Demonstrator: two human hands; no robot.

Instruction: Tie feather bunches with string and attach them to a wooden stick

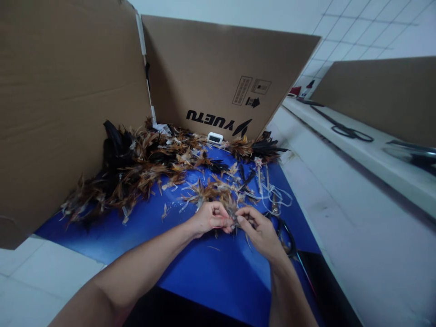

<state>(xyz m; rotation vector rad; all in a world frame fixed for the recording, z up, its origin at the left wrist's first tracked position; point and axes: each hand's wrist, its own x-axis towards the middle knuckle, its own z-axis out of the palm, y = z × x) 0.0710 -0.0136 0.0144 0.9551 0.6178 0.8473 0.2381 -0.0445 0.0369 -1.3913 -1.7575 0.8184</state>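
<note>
Over the front part of the blue table [218,268], my two hands meet at a small bunch of brown and grey feathers [232,213]. My left hand [211,218] pinches the feathers, with a thin red string [218,221] looped around its fingers. From the other side, my right hand [257,228] has its thumb and fingers closed on the same feathers. The fingertips hide where the feathers come together. Just beyond my hands lies a loose pile of brown feathers [207,190].
Heaped feathers [146,159] line the left and back, against cardboard panels [218,72]. A small white digital device [215,138] stands at the back. White string [277,196] and black-handled scissors [288,238] lie right of my hands. A white ledge [361,131] runs along the right, holding other scissors [350,131].
</note>
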